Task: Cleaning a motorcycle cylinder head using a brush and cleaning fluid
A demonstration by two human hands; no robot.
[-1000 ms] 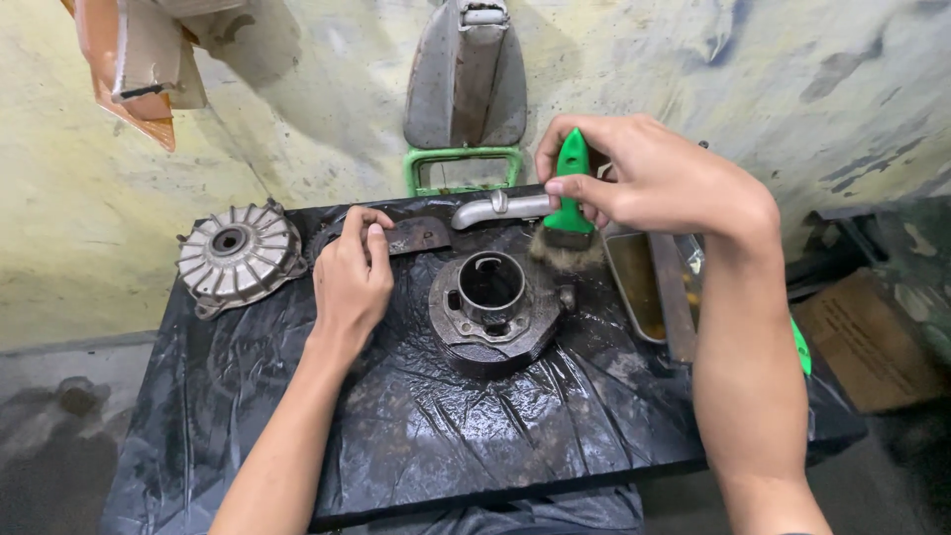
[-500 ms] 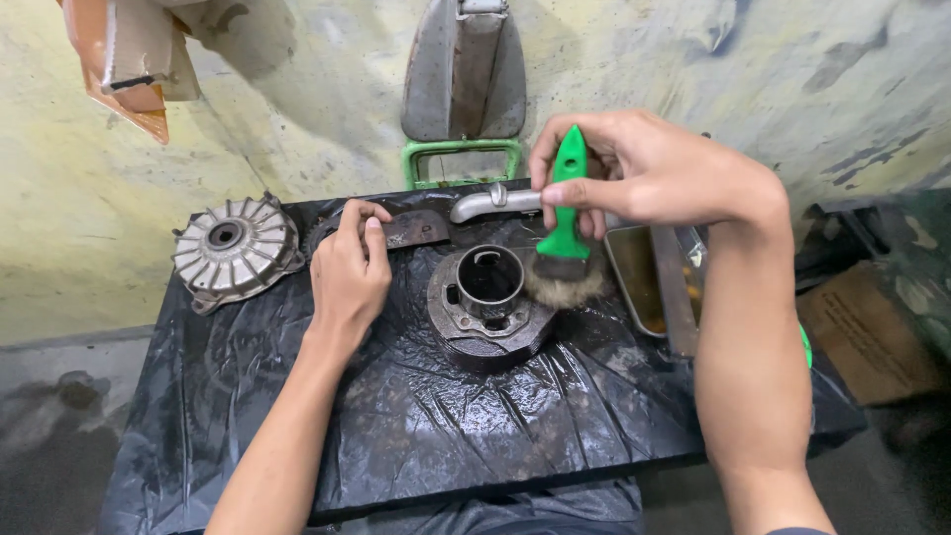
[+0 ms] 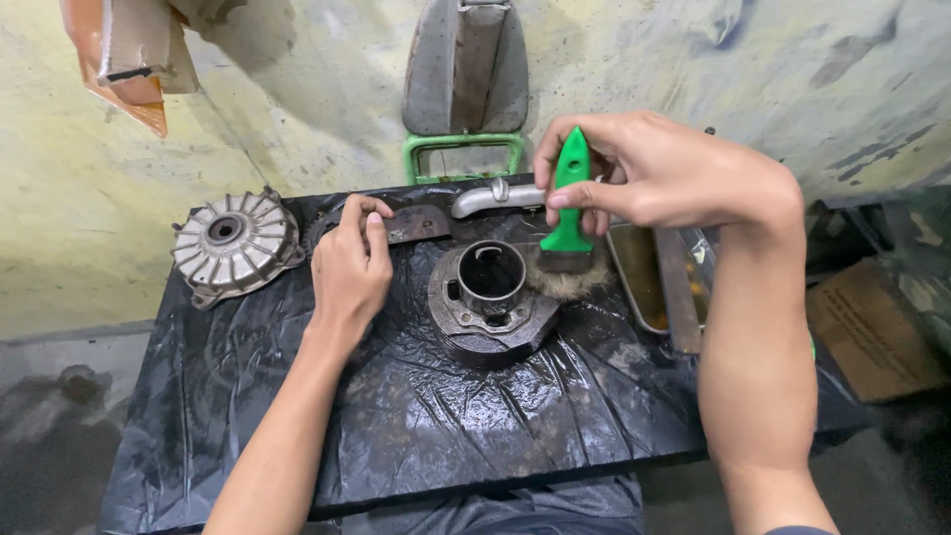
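Two hands busy: right hand [image 3: 674, 173] gripping green-handled bristle brush [image 3: 568, 213] at 3 o'clock of greasy round metal cylinder [image 3: 492, 302]; left hand [image 3: 349, 267] flat, empty. Best kept short strokes, cylinder braced.

A finned metal hub [image 3: 234, 241], bent pipe [image 3: 492, 197] and metal tray [image 3: 662, 282] rest on black plastic sheeting [image 3: 396, 416].

A repair workshop: greasy metal engine cylinder [image 3: 492, 297] and finned grey hub cover [image 3: 233, 243] lie on a tabletop [image 3: 416, 426] wrapped in oily black plastic, against a stained, peeling wall [image 3: 327, 109].

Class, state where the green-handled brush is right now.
The green-handled brush is held upright in the right hand, bristles against the right side of the engine cylinder.
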